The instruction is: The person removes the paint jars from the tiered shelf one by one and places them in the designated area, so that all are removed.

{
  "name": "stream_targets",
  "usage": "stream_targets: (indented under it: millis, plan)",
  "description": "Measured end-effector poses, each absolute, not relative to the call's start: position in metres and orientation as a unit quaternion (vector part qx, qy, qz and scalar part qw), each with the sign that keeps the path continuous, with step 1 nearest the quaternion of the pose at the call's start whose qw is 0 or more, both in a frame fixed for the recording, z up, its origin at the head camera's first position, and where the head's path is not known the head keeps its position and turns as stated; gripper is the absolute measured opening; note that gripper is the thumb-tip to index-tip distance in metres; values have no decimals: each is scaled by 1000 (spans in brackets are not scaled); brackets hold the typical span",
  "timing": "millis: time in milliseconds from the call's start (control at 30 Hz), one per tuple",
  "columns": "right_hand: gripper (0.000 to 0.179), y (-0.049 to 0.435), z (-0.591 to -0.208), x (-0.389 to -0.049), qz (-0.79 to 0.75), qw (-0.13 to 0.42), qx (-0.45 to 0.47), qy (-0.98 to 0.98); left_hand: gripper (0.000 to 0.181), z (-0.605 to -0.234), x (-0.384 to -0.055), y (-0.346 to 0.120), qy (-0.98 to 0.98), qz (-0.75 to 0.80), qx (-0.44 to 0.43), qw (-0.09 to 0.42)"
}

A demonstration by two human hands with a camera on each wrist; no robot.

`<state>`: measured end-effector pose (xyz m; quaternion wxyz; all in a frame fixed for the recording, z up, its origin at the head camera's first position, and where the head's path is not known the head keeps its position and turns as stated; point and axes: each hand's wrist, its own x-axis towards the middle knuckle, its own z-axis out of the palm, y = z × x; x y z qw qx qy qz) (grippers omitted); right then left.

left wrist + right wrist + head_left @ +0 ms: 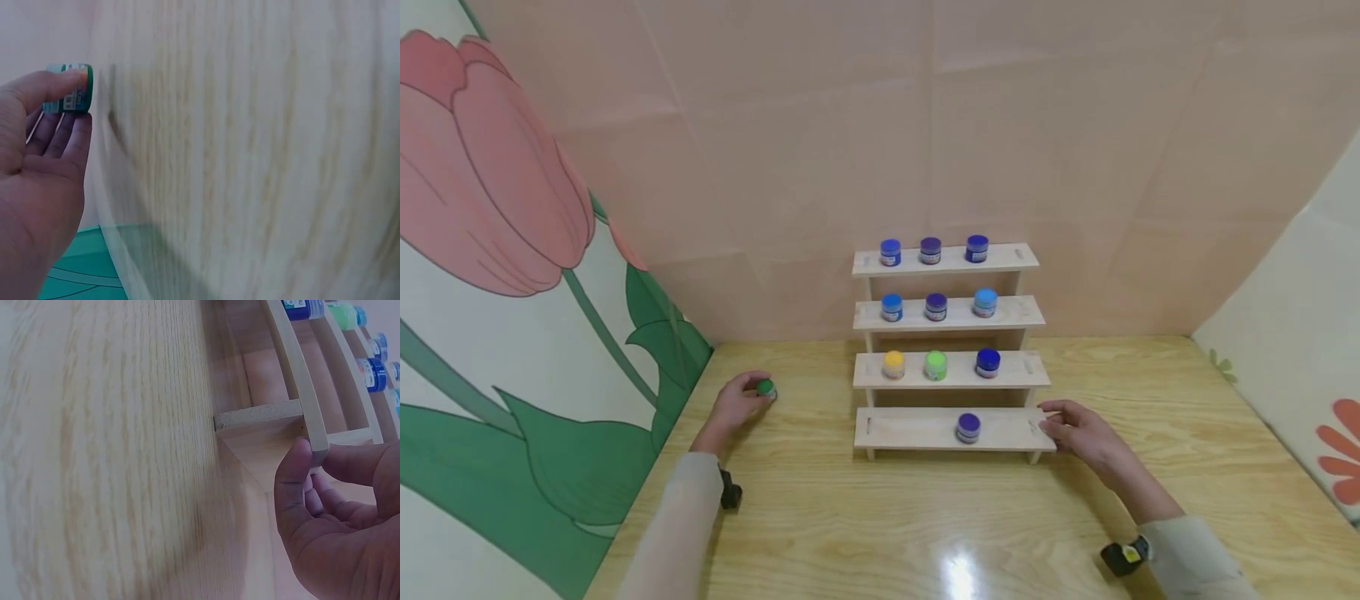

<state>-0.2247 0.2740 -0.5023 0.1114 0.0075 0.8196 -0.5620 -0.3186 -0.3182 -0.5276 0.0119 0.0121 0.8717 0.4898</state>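
Note:
My left hand (737, 405) pinches a small paint jar with a green lid (766, 388) between thumb and fingers, over the left part of the table. Close up in the left wrist view, the jar (70, 89) lies sideways in the picture, its label partly covered by the thumb. At the other side, my right hand (1084, 435) grips the right end of the lowest step of a wooden tiered rack (910, 428). The right wrist view has the thumb and index finger on either side of that board's end (319, 440). A purple-lidded jar (968, 427) stands on this step.
Each of the upper steps bears three jars: blue and purple ones (931, 250) on the top two, then yellow (893, 364), green (936, 365) and dark blue (988, 362). A pink backdrop (790, 183) rises behind the wooden table (820, 517), with flower-patterned panels at both sides.

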Motion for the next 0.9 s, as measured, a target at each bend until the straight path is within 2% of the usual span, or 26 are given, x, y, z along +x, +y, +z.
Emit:
stream_targets:
  millis: [400,567,700,900]
  plan:
    - [46,272,-501,-224,-565,112,11,818,47,-529,-318,-322,877,481,12,21]
    - [45,272,-500,-224,-565,109,9,818,53,-525,-318,-320,872,490,17,18]
    - [46,272,-501,-224,-567,110,10,816,55,-514,-313,-313,869,495,29,1]
    - [47,273,-501,-224,-567,114,8,816,49,-494,-298,-289,871,482,78,-45]
